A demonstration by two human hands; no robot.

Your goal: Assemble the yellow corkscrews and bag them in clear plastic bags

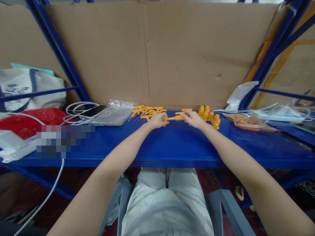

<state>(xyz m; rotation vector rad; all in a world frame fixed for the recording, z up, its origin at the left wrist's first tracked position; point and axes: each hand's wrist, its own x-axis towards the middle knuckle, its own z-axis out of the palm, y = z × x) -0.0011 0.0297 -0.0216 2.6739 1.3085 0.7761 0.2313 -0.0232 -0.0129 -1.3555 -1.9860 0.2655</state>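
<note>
Between my hands, just above the blue tabletop, an orange plastic piece lies level, with a narrow ribbed section towards its left. My left hand is closed round the left end, and my right hand pinches the right end; the fingers cover both ends. Next to my left hand is a pile of orange T-shaped pieces, some with thin dark twisted metal parts. Another orange piece lies behind my right hand. Several orange cup-like pieces stand to the right of that hand.
A plastic bag of orange parts and a white power strip are at right. On the left are a phone, a clear plastic pouch, white cables and a red bag. Cardboard walls the back between blue posts.
</note>
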